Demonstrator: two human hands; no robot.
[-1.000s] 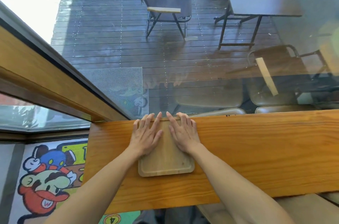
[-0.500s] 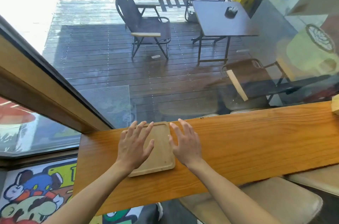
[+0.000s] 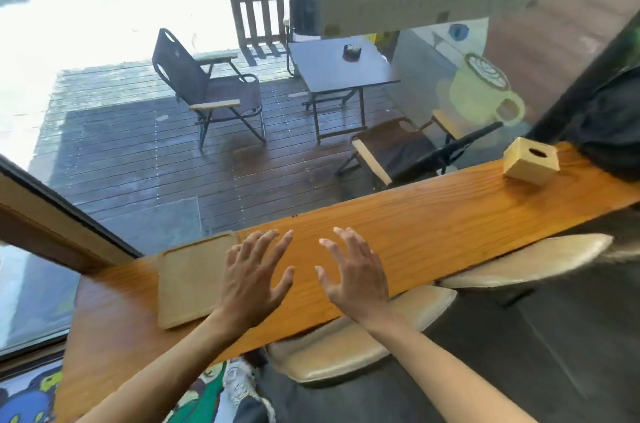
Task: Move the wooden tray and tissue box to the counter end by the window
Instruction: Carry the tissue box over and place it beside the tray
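Your left hand (image 3: 254, 279) and right hand (image 3: 355, 275) hovered over the counter (image 3: 415, 232) at lower centre, fingers spread, holding nothing; the wooden tray (image 3: 192, 284) lay flat at lower left, probably just clear of your left palm; the tissue box (image 3: 530, 160) sat far toward the upper right, nearer your right hand.

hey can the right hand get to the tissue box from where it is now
Probably yes, though not without a long reach. The right hand hovers open and empty, and the counter between it and the tissue box at the far right end is bare.
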